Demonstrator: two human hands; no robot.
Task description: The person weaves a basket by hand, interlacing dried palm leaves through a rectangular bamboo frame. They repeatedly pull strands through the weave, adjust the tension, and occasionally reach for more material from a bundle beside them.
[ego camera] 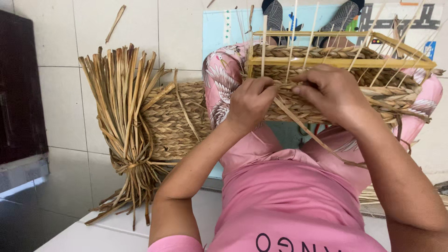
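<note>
A half-woven straw basket [326, 100] on a yellow wooden frame [343, 61] rests on my knees, with thin upright sticks rising from it. My left hand [249, 101] pinches the braided straw at the basket's near left side. My right hand [333, 93] presses on the weave beside it, fingers curled over the braid. A loose straw strand [310, 135] runs from between my hands down across my lap.
A finished woven straw basket [175, 121] lies on the tiled floor at left, with a tied bundle of dry straw [123, 116] leaning over it. A dark cabinet [21, 88] stands at far left. A light blue mat [224, 25] lies under my legs.
</note>
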